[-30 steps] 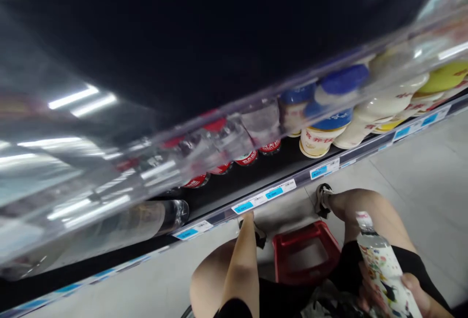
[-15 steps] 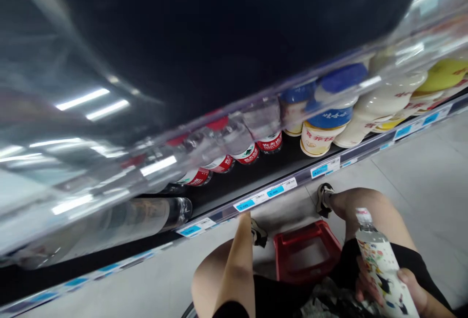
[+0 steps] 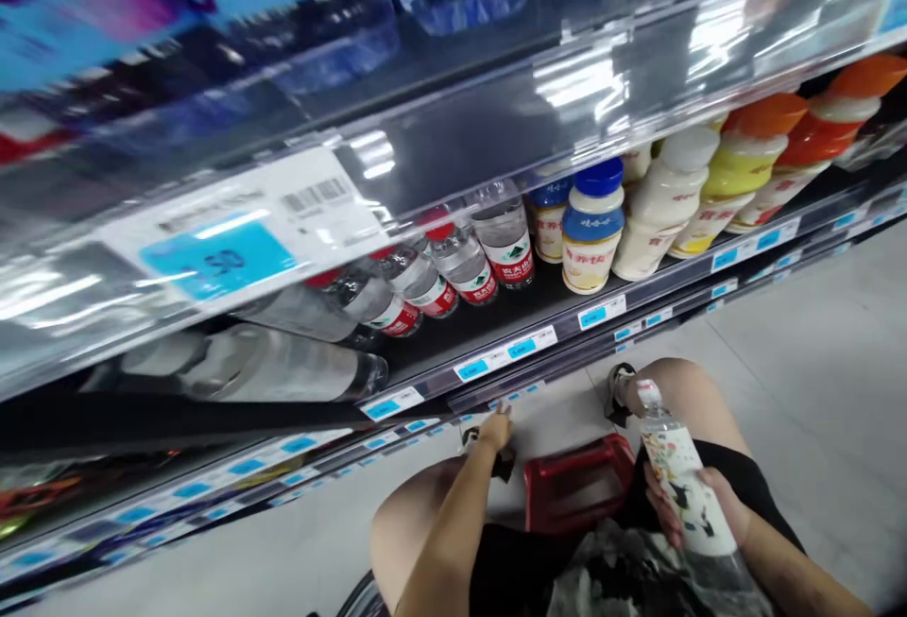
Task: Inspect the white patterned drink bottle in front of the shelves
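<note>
"One change?"
"View shifted; my left hand (image 3: pixel 496 427), hidden a second ago, shows near the black shelf edge with blue-white price tags (image 3: pixel 439 386). Grip unreadable. My right hand (image 3: pixel 728 502) stays wrapped round the clear plastic bottle with white illustrated label (image 3: pixel 689 492), above my black shorts (image 3: pixel 521 568); hold unaffected."
"Axis?"
"Diagonal, pale cap (image 3: pixel 648 392) shelfward, base toward me."

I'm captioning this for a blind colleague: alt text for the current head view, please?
A person's right hand holds a clear bottle with a patterned white label, while the left hand is extended near store shelving holding bottled drinks. A red object is on the pale floor.
</note>
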Motion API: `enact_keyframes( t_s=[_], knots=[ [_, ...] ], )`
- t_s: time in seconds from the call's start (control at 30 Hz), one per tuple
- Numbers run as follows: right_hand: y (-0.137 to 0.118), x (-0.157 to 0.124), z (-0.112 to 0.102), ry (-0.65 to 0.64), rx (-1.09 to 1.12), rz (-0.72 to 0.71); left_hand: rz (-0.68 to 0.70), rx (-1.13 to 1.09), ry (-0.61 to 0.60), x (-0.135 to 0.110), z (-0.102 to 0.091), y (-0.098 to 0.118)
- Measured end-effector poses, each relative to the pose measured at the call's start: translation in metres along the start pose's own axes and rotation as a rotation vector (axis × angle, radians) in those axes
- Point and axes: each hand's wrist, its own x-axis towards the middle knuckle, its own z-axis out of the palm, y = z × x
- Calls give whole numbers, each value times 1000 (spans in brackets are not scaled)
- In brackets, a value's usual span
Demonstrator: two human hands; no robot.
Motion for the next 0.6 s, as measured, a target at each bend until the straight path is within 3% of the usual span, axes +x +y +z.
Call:
enact_keyframes(
  t_s=[0.1,0.17,0.27,0.43,0.6],
  knots=[
    [3,10,-8,-58,-24,-37,199,-16,-112,-29,9,36],
    [5,15,-14,-117,-21,-24,315,-77,-74,-50,7,66],
    [8,16,-19,-157,-12,26,459,-439,46,-83,-6,115],
    [6,6,-22,-29,-104,57,476,-874,-4,-130,-29,181],
    [3,-3,-26,-59,-180,81,478,-1026,-4,-142,-20,218]
  ],
)
